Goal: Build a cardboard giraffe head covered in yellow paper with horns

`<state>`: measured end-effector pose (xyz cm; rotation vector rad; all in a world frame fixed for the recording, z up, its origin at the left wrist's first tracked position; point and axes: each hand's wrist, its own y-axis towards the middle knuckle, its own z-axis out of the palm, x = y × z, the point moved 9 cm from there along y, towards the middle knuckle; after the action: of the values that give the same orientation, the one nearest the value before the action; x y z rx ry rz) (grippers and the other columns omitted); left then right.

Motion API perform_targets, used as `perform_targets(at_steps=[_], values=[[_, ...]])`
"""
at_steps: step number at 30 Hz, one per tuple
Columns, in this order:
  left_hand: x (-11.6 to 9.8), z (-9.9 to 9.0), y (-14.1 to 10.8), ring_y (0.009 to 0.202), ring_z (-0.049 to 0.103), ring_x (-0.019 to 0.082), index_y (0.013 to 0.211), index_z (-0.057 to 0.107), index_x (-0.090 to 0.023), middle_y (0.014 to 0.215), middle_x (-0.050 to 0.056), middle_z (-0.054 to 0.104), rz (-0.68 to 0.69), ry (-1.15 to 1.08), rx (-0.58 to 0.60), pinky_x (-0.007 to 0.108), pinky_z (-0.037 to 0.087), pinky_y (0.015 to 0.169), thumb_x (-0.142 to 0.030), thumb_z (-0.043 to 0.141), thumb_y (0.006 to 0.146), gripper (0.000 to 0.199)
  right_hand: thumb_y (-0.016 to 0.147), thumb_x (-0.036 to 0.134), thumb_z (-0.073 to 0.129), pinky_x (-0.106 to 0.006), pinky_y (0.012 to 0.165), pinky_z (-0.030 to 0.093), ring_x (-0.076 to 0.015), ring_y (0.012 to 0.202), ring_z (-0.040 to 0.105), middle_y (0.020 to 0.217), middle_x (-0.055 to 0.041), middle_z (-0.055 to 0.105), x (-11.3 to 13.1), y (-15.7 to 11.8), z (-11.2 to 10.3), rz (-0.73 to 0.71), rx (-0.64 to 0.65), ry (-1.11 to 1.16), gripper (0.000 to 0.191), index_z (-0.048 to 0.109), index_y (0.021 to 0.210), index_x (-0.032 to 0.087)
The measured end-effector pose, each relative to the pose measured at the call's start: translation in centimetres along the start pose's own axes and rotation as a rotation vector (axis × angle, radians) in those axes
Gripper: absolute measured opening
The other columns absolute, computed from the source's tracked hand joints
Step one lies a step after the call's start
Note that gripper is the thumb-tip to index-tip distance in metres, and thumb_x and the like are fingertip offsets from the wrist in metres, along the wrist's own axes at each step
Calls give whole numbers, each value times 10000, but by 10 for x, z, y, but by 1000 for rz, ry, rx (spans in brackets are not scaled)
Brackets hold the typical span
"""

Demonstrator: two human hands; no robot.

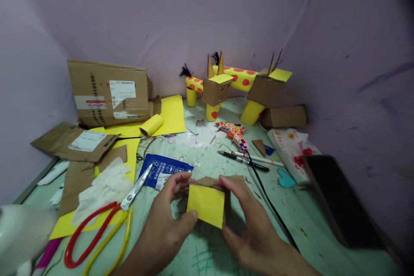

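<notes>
A small cardboard box (207, 180) with a square of yellow paper (206, 205) on its near face is between my two hands, low in the middle. My left hand (171, 215) grips its left side, the thumb on the yellow paper's edge. Fingers of my right hand (250, 222) curl around the right side, one at the top corner and the thumb near the lower corner. Just beyond lies a blue packet (166, 168). Scissors (127, 202) with red and yellow handles rest to the left, blades pointing away.
Cardboard-and-paper animals (216, 92) with red spots stand at the back. A patterned glue gun (236, 131), its black cable (265, 189), and pens (246, 160) lie ahead right. A phone (339, 198) is at right. Cardboard (111, 95), tissue (103, 187) and yellow paper (173, 114) occupy the left.
</notes>
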<state>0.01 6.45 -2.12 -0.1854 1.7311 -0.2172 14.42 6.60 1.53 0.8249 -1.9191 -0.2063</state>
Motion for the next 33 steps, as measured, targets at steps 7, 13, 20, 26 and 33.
perform_targets(at_steps=[7,13,20,26,33], values=[[-8,-29,3,1101,502,257,1057,470,-183,1145,96,542,82,17,-174,429,346,987,-125,530,616,449,678,59,569,-412,990,375,-247,1148,465,1254,-77,446,-22,-5,-3,184,-70,89,761,275,1340,292],[-6,3,-3,1228,425,271,1260,383,-232,1325,96,469,73,-198,119,407,342,1018,-140,648,631,689,648,204,716,-421,923,442,-263,1120,520,1213,-108,478,-41,-7,9,537,-100,577,742,320,1271,278],[-1,29,-2,1110,539,304,1184,481,-174,1202,111,589,-14,-414,248,424,421,929,-205,697,653,574,692,505,672,-500,964,375,-303,1167,466,1272,-127,436,-34,-3,9,469,-64,585,673,353,1240,279],[7,37,1,1059,568,282,1132,510,-178,1135,79,626,-81,-485,277,406,450,877,-126,677,618,543,807,555,476,-567,1054,141,-347,1299,232,1380,-76,281,6,2,-33,16,-196,-97,464,470,1187,289],[11,39,1,1063,560,280,1105,534,-184,1099,48,637,-104,-458,285,402,437,895,-142,697,581,550,788,537,496,-573,1026,159,-321,1127,423,1059,-87,518,11,8,-25,-61,-93,-150,415,526,1070,235]])
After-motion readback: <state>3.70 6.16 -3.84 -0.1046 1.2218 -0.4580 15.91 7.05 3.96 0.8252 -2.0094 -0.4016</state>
